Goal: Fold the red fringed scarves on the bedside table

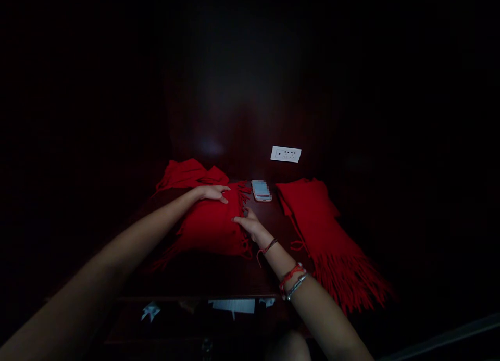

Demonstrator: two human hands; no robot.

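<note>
A folded red scarf with fringe at its ends lies on a dark table in front of me. My left hand rests on its upper part, thumb and fingers spread apart over the cloth. At the fringed right edge is my right hand, its thumb lying on the cloth and its other fingers by the fringe, partly hidden. It seems to hold that edge. Bracelets circle my right wrist and forearm.
Another red cloth lies bunched behind the scarf. To the right, a second fringed red scarf hangs toward the table's front edge. A phone lies between them, below a white wall socket. Pale papers show beneath the tabletop.
</note>
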